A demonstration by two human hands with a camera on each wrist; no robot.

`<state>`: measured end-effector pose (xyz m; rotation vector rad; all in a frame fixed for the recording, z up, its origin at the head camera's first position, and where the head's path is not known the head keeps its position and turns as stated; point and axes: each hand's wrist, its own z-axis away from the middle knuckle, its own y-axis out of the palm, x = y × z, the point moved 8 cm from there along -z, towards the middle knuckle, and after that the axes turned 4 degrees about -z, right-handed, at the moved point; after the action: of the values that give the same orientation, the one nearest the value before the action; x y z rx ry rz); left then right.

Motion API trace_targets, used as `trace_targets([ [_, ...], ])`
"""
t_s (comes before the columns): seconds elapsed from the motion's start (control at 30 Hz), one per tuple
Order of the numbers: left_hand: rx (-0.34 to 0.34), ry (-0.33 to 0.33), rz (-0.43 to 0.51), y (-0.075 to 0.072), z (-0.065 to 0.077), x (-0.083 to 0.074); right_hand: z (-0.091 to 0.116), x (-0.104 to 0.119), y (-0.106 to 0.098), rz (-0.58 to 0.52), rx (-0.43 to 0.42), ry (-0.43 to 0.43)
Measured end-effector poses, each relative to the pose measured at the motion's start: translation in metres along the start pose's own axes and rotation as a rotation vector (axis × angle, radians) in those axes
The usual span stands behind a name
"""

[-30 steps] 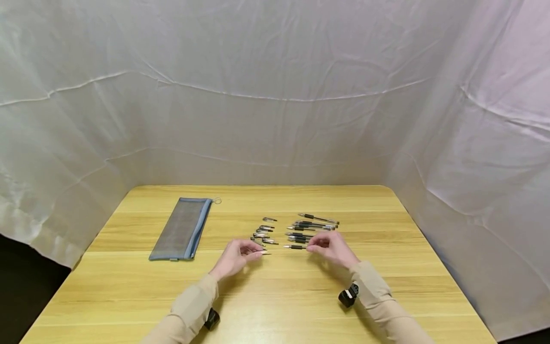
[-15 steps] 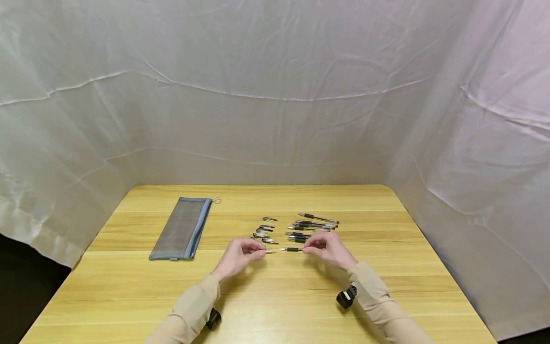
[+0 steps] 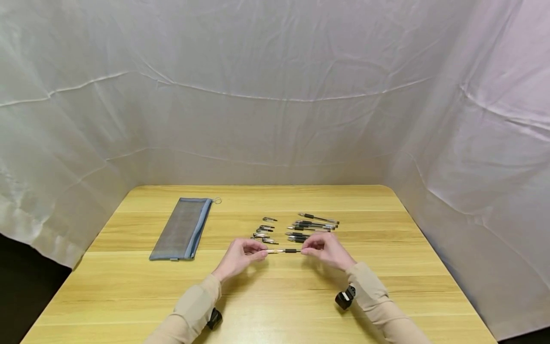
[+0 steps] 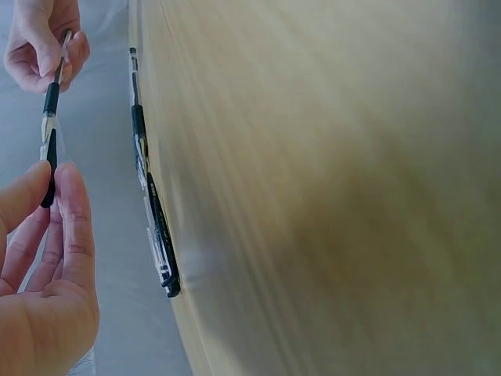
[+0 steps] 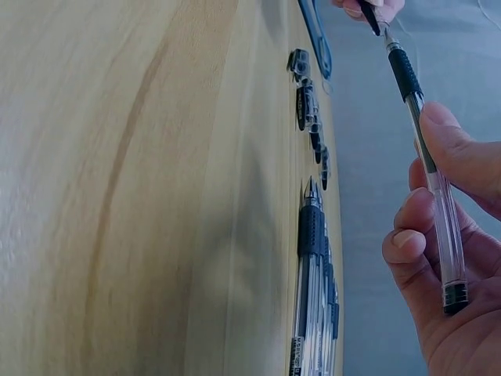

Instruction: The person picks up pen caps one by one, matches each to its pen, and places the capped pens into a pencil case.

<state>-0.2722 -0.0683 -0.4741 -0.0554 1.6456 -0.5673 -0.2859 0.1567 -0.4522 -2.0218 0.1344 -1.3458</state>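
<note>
My left hand (image 3: 239, 258) pinches a clear pen cap (image 4: 50, 168) with a black clip between thumb and fingers. In my right hand (image 3: 328, 249) is an uncapped gel pen (image 5: 427, 157) with a clear barrel and a black rubber grip, held by thumb and fingers with its tip to the left. The pen's tip meets the cap's mouth, the two roughly in line above the table; how far the tip sits inside is hard to tell. Behind the hands, several loose caps (image 3: 264, 229) lie on the left and several uncapped pens (image 3: 315, 224) on the right.
A blue-edged mesh zip pouch (image 3: 180, 229) lies flat on the left of the wooden table (image 3: 275, 301). Pale curtains (image 3: 275, 119) hang around the table's back and sides.
My right hand has lifted the pen off the row and moved it left and slightly nearer. My left hand has shifted slightly right with the cap, and pen and cap have come together.
</note>
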Motion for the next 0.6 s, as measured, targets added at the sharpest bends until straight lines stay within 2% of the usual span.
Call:
trace_targets([
  [0.6,0.018,0.005,-0.01,0.0038,-0.0017,0.0006,-0.0009,0.0023,0.0017,-0.015,0.013,0.021],
])
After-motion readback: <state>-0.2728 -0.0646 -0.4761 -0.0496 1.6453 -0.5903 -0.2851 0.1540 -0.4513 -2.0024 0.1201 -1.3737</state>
